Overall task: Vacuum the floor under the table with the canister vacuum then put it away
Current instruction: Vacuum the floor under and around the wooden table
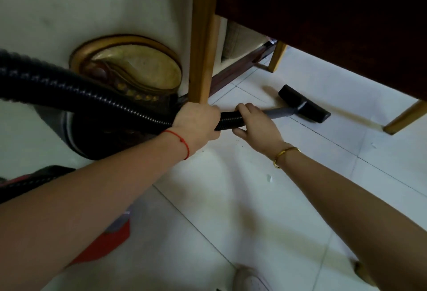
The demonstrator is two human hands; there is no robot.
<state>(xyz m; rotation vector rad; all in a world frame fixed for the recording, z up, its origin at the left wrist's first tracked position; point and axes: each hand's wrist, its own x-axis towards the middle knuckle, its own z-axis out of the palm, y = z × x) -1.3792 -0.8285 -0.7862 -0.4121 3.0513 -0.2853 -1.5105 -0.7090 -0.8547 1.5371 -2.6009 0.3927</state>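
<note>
A black ribbed vacuum hose runs in from the left edge to my hands. My left hand is closed around the hose near a wooden table leg. Just to its right, my right hand grips the hose end where a grey wand begins. The wand leads to a black floor nozzle lying flat on the white tiled floor under the dark table. A red and black vacuum body shows partly behind my left forearm.
An ornate gold and brown furniture piece stands against the white surface at left. More wooden legs stand under the table. A few dark crumbs lie on the tiles near my right hand. A shoe shows at the bottom edge.
</note>
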